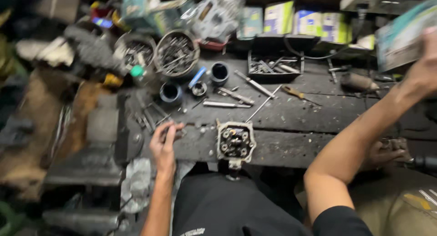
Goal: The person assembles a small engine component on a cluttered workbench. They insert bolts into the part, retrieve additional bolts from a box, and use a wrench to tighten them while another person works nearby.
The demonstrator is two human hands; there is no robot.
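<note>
A small metal engine head (236, 142) with round ports stands at the front edge of the dark workbench (291, 115). My left hand (165, 141) rests on the bench to its left, fingers curled over small dark metal bits; whether it grips one is unclear. My right arm reaches up to the far right. There my right hand (425, 65), blurred, is closed on the edge of a tilted teal-and-white cardboard box (400, 38).
Screwdrivers and metal rods (236, 97) lie mid-bench, by two dark cups (220, 73). Tins of bolts (176, 53), a black parts tray (275, 65) and coloured boxes (309, 24) line the back. A vise (102, 136) stands left. Another person's hand (384, 154) is at lower right.
</note>
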